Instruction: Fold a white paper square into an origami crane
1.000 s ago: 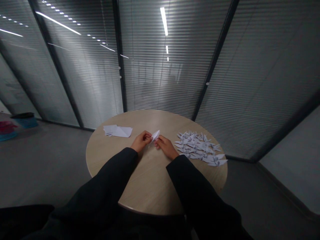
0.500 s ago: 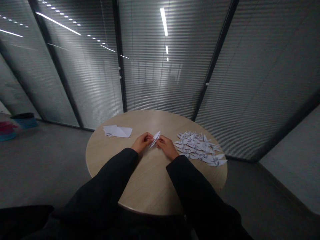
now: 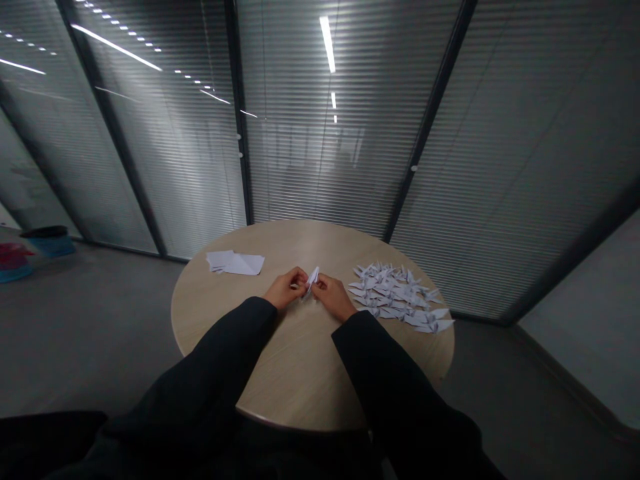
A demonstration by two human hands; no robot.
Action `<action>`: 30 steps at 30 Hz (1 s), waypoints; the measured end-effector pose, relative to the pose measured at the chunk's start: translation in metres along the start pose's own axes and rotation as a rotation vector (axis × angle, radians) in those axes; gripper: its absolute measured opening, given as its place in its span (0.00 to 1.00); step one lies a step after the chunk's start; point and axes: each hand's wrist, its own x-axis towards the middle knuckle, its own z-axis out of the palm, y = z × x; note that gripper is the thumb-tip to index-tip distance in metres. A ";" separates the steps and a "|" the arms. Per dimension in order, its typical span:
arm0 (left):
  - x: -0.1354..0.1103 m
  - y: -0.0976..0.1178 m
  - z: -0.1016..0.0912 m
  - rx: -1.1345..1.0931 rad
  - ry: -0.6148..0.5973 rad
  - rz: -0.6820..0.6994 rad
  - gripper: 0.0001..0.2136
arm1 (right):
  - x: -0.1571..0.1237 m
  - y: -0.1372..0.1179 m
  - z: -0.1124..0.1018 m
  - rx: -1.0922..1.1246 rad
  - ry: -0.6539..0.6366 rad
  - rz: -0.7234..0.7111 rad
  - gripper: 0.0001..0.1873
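Observation:
A small folded white paper piece (image 3: pixel 313 276), narrow and pointed like a paper crane in the making, is pinched between both hands above the middle of the round table (image 3: pixel 300 373). My left hand (image 3: pixel 286 288) grips its left side with thumb and fingertips. From the right, my right hand (image 3: pixel 332 294) pinches the other side, fingers curled. Fine folds are too small to make out. Many finished-looking white paper cranes (image 3: pixel 400 297) lie in a dense group to the right of my right hand. Flat white paper sheets (image 3: pixel 243 264) rest at the table's back left.
Glass partition panels with blinds (image 3: pixel 320 173) stand just behind the table. On the floor at far left are a blue bin (image 3: pixel 53 243) and another with a red bag (image 3: pixel 14 261). A pale wall (image 3: pixel 590 320) is at right.
The folded paper has turned more upright and looks narrower, its tip lower. My fingers have shifted slightly closer around it. The cranes and the sheets have stayed put.

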 end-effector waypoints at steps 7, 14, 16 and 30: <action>-0.002 0.005 -0.001 0.093 0.077 0.018 0.06 | 0.000 0.002 0.003 0.138 -0.050 0.005 0.07; -0.001 0.005 -0.001 0.144 0.088 0.054 0.06 | 0.003 0.011 0.009 0.314 -0.088 0.017 0.08; -0.001 0.003 -0.001 0.143 0.094 0.057 0.06 | 0.004 0.011 0.009 0.367 -0.096 0.024 0.10; 0.000 0.002 0.000 -0.010 0.128 0.039 0.11 | 0.006 0.014 0.005 0.291 -0.029 0.027 0.08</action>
